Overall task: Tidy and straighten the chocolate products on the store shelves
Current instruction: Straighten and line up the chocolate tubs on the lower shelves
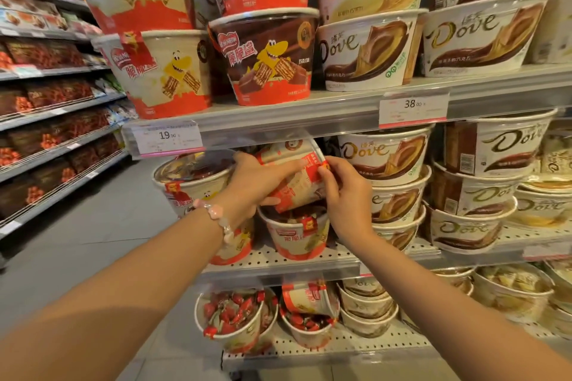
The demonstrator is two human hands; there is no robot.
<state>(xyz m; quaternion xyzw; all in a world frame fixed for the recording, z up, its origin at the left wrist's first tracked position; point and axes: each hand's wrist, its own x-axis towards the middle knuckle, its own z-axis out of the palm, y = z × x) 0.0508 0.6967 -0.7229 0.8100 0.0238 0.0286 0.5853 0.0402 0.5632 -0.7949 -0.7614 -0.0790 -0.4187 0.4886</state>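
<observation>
A cream and red wafer-chocolate tub (298,178) lies tilted on its side on the middle shelf, above an upright tub of the same kind (298,237). My left hand (252,184) grips the tilted tub from the left, fingers across its side. My right hand (345,195) holds it from the right, with fingertips pinching its rim near a red sticker. Another wafer tub (192,182) stands to the left, partly behind my left wrist.
Stacked Dove tubs (385,158) fill the middle shelf to the right. Larger wafer tubs (267,59) and Dove tubs stand on the shelf above, whose edge (309,116) carries price tags. The lower shelf holds more tubs (230,317). An aisle floor (102,226) runs left.
</observation>
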